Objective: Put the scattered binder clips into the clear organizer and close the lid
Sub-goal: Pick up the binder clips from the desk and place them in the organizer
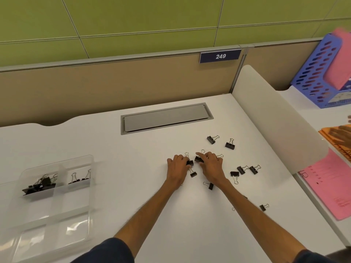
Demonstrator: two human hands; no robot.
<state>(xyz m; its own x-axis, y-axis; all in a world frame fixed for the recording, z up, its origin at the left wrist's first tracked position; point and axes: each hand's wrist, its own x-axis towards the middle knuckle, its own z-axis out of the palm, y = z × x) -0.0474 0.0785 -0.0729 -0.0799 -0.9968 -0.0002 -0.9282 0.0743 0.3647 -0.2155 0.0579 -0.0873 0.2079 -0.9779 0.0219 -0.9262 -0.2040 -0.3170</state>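
While most of the binder clips (242, 169) lie scattered on the white desk (133, 168) around the person's hands, only a few sit in the clear organizer (57, 186), which stands open well to the left with its lid (51, 242) folded toward the viewer. The left hand (177, 166) curls over a clip (190, 162), fingers closing on it; the right hand (210, 165) pinches another clip (198, 159) between thumb and forefinger. Gathering several at once looks risky: the wire handles could snag each other and spill on the long carry across. A clip near the desk's right edge (263, 207), and one partly hidden under the right forearm, could be swept off or overlooked. Handles standing tall in a compartment might stop the lid closing.
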